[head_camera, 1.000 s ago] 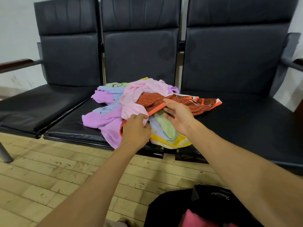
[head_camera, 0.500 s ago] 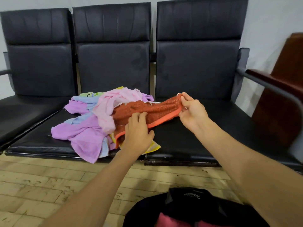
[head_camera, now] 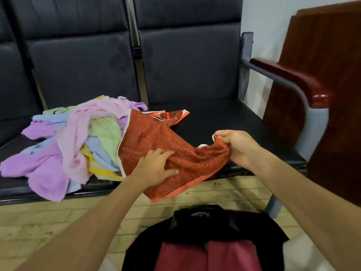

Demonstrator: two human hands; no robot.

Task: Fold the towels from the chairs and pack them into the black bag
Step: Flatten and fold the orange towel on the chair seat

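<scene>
Waiting area, of the kind found in a lobby or public office. At 12 o'clock stood black padded chairs [head_camera: 185,65] joined side by side in one row, with a metal upright [head_camera: 136,53] between two of the backs. At 2 o'clock the row ended in a grey metal armrest [head_camera: 289,79] capped in glossy red-brown wood. A plain white wall [head_camera: 263,20] rose behind, a dark wooden panel [head_camera: 332,75] stood at 3 o'clock, and pale floor planks [head_camera: 39,222] lay at 8 o'clock.

Rust towel [head_camera: 166,137] (crumpled) overhanging seat [head_camera: 224,122], pastel towels [head_camera: 74,137] beside
</scene>
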